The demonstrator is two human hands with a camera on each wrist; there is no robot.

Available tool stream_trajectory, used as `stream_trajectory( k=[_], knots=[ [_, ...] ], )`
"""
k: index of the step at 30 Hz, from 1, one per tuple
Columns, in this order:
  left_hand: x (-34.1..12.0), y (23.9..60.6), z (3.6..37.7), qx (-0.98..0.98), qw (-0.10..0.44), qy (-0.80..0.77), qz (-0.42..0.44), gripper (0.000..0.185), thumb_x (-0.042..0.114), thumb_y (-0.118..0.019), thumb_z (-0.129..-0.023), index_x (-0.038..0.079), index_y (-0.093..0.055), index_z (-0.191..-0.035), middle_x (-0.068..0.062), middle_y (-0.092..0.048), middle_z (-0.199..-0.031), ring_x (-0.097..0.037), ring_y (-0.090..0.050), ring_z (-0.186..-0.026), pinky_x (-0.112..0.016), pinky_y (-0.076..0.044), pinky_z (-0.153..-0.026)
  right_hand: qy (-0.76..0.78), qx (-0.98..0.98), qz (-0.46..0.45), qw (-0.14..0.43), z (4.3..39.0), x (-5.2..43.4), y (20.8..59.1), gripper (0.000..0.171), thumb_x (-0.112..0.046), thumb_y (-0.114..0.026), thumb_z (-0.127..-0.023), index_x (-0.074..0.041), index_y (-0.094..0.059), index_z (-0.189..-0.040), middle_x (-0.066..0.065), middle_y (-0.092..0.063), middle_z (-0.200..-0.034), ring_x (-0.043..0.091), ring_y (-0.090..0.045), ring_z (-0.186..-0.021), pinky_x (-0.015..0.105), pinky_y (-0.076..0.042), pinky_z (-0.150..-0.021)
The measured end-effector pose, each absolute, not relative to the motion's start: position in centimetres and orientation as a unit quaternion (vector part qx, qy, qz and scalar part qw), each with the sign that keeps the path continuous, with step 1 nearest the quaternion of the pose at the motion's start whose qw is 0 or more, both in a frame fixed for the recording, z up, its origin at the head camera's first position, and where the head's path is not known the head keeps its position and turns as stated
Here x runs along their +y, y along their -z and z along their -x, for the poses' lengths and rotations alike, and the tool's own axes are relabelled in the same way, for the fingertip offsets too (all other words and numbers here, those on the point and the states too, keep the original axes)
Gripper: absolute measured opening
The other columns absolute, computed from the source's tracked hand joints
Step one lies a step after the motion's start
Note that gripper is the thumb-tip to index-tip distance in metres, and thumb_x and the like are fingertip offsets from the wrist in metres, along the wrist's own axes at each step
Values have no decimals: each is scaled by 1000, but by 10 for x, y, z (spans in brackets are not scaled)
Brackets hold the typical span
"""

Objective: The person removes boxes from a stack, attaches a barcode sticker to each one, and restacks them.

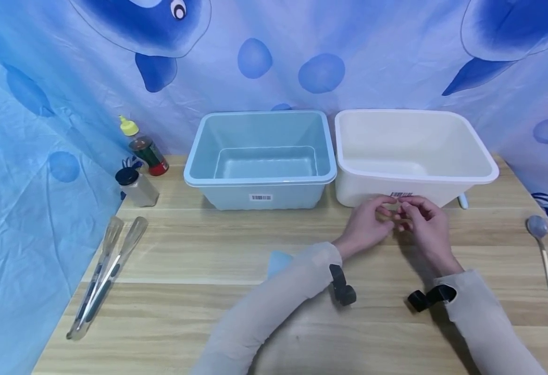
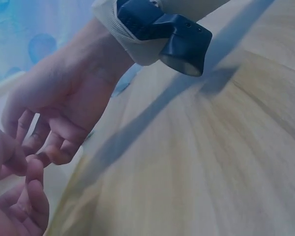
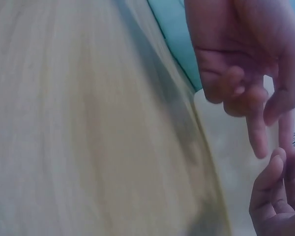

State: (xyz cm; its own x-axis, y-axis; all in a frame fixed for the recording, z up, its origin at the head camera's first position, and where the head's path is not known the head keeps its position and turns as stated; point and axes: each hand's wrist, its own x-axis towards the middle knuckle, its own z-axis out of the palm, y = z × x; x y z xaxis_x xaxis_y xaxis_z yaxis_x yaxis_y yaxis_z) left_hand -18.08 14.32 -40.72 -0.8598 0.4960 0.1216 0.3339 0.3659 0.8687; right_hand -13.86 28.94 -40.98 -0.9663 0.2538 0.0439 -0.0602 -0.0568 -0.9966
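My left hand (image 1: 366,225) and my right hand (image 1: 430,229) meet low in front of the white bin (image 1: 461,179). Their fingertips come together just below its barcode label (image 1: 401,194). In the right wrist view, one finger of the left hand (image 3: 236,64) reaches down towards the right hand's (image 3: 280,196) raised fingertips. The left wrist view has the right hand (image 2: 64,98) with fingers loosely bent, close to the left hand's (image 2: 19,206) fingers. Nothing shows between the fingers of either hand.
Left of the white bin stands a light blue bin (image 1: 260,182). Tongs (image 1: 102,276), a black-lidded jar (image 1: 141,190) and a yellow-capped bottle (image 1: 147,151) are at the left. A spoon (image 1: 543,255) lies far right. My left sleeve partly covers a light blue item (image 1: 278,262).
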Motion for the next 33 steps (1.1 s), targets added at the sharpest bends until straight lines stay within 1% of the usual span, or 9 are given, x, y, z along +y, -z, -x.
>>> stream_trajectory(
  k=[4, 9, 13, 17, 23, 28, 30, 31, 33],
  knots=[
    [127, 396, 177, 793, 108, -534, -272, 41, 1, -65, -86, 12, -60, -124, -5, -67, -115, -2, -63, -81, -11, -51, -62, -682, -722, 32, 108, 129, 290, 399, 17, -12, -55, -98, -2, -61, -110, 1, -65, -90, 7, -65, -77, 18, -56, -58],
    [97, 377, 170, 767, 131, -556, -293, 35, 3, -62, -89, 13, -59, -123, -11, -68, -106, -12, -64, -60, -21, -54, -50, -552, -818, -56, 152, 120, 281, 376, 18, -7, -55, -97, -1, -60, -113, -3, -69, -86, 2, -66, -72, 17, -52, -55],
    [64, 366, 166, 775, 130, -534, -313, 38, 3, -61, -89, 13, -59, -125, -10, -68, -107, -8, -63, -64, -21, -55, -55, -410, -873, -154, 214, 114, 272, 356, 26, 7, -61, -89, 0, -62, -114, 1, -70, -89, -5, -63, -76, 9, -50, -59],
    [26, 359, 161, 782, 119, -521, -321, 40, 2, -61, -86, 13, -61, -125, -6, -67, -105, -4, -63, -78, -18, -55, -66, -336, -879, -229, 249, 110, 269, 339, 38, 11, -66, -82, -3, -64, -117, 7, -71, -97, -11, -61, -92, 4, -49, -70],
    [-22, 336, 154, 787, 23, -499, -362, 38, 1, -64, -83, 10, -63, -120, -6, -66, -108, -13, -64, -90, -21, -55, -63, -298, -867, -259, 304, 120, 287, 312, 36, 4, -67, -83, 5, -63, -119, 21, -70, -108, -18, -53, -105, 0, -44, -79],
    [-65, 311, 161, 811, -104, -467, -336, 37, 4, -70, -81, 7, -64, -118, -7, -63, -118, -18, -61, -104, -29, -57, -72, -245, -912, -163, 286, 136, 321, 288, 46, -3, -67, -86, 0, -56, -131, 28, -62, -123, -34, -37, -99, -5, -37, -70],
    [-84, 303, 166, 825, -142, -455, -305, 38, 6, -71, -82, 7, -64, -119, -7, -62, -121, -20, -58, -110, -32, -55, -78, -249, -927, -104, 260, 143, 337, 282, 48, -11, -64, -91, -3, -51, -137, 28, -56, -132, -18, -51, -111, -6, -33, -70],
    [-94, 299, 169, 831, -157, -450, -286, 39, 7, -71, -82, 8, -63, -120, -7, -61, -123, -20, -57, -113, -34, -55, -80, -253, -933, -73, 245, 148, 344, 281, 50, -14, -61, -94, -4, -46, -141, 28, -51, -138, -4, -55, -120, -1, -39, -79],
    [-112, 293, 175, 844, -172, -446, -241, 42, 9, -72, -83, 10, -62, -123, -7, -58, -128, -21, -54, -118, -37, -53, -86, -265, -942, -9, 207, 156, 359, 281, 55, -20, -53, -98, -5, -35, -147, 28, -38, -148, 33, -52, -129, 21, -48, -97]
  ],
)
